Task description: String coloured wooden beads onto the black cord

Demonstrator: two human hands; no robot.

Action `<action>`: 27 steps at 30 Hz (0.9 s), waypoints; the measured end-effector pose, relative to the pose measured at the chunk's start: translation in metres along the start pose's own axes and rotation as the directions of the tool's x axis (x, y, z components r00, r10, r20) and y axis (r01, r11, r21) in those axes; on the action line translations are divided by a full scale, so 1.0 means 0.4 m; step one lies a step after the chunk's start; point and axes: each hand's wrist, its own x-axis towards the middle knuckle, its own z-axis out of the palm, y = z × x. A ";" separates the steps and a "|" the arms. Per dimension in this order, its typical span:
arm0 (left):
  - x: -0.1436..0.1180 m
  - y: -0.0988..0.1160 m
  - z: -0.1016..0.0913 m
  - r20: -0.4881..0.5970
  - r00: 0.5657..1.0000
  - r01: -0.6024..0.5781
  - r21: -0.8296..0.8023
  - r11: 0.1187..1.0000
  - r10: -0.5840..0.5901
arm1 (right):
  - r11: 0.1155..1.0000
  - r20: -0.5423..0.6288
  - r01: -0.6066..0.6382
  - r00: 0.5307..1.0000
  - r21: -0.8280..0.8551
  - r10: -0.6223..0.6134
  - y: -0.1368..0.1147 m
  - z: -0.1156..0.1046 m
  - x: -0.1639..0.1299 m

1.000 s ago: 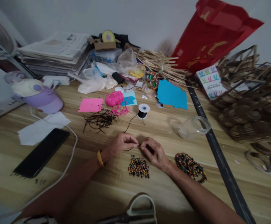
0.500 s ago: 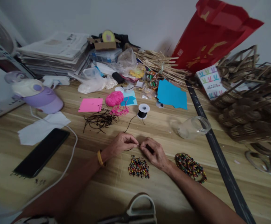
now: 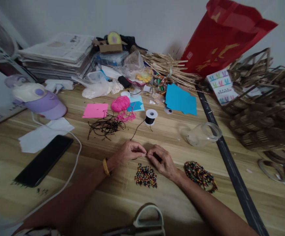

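Head cam, straight down on the wooden worktop (image 3: 171, 137). Left hand (image 3: 129, 152) in a tight pinch grip on the thin black cord (image 3: 135, 130) off the small white spool (image 3: 151, 117). Right hand (image 3: 162, 161) pinched too, fingertips nearly touching the left's, contents too small to tell. Loose multicoloured round beads (image 3: 146, 176) piled just below.

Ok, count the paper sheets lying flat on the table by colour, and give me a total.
Pink sheet: 1
Blue sheets: 2
White sheet: 1
Total: 4
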 end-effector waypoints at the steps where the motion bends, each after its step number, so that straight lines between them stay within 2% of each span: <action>1: 0.000 -0.001 0.001 0.001 1.000 0.005 -0.005 1.000 -0.005 | 1.000 0.001 0.004 1.000 -0.001 -0.004 0.002 0.001 -0.001; 12: 0.002 -0.010 0.004 -0.014 1.000 0.008 -0.061 0.998 -0.009 | 0.999 -0.047 0.027 0.999 0.032 -0.026 0.014 0.010 -0.007; 18: 0.001 -0.002 0.002 0.015 1.000 -0.019 0.056 0.998 0.018 | 0.996 -0.007 0.086 0.996 0.012 -0.086 0.007 0.005 -0.005; 24: 0.001 -0.004 0.004 0.046 0.998 -0.039 0.098 0.994 0.034 | 0.987 -0.002 0.119 0.993 -0.105 -0.120 0.005 0.001 -0.007; 27: 0.003 -0.014 0.003 0.017 0.999 -0.047 0.108 0.993 0.046 | 0.969 0.024 0.127 0.992 -0.211 -0.125 0.007 -0.002 -0.006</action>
